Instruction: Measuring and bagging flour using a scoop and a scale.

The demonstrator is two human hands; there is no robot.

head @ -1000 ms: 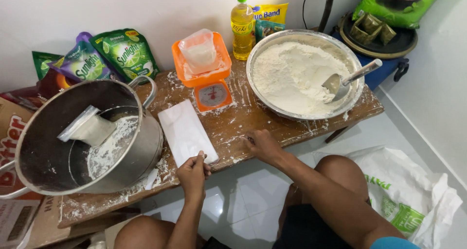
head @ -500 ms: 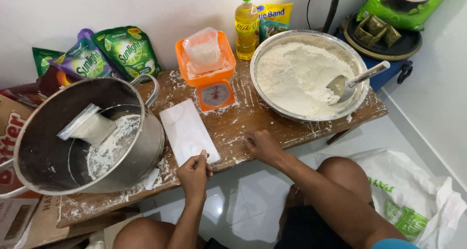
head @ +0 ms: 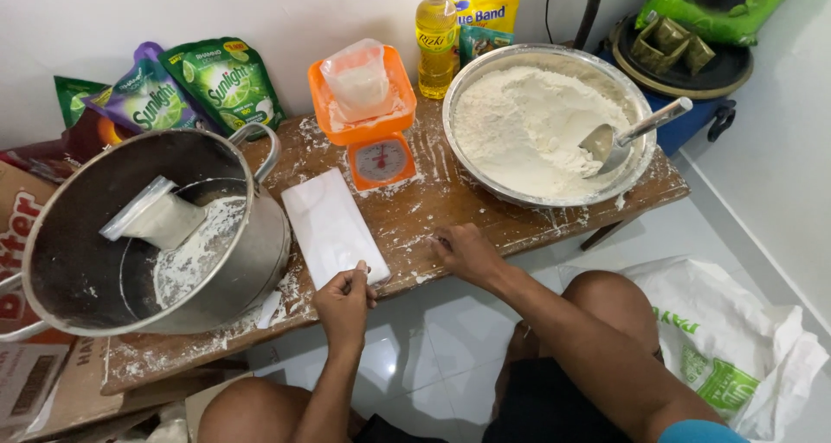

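We saw the wooden table (head: 485,205) dusted white, and at nine o'clock the big steel pot (head: 156,235) stood with flour in its base. At one o'clock sat the wide bowl of flour (head: 541,123), a metal scoop (head: 619,140) resting inside. The orange scale (head: 370,118) held twelve o'clock. Dead centre lay the flat white bag (head: 327,225); our left hand (head: 344,300) pinched its near corner at six o'clock, while our right hand (head: 467,251) rested fingers-down, loosely curled, on the table, gripping nothing.
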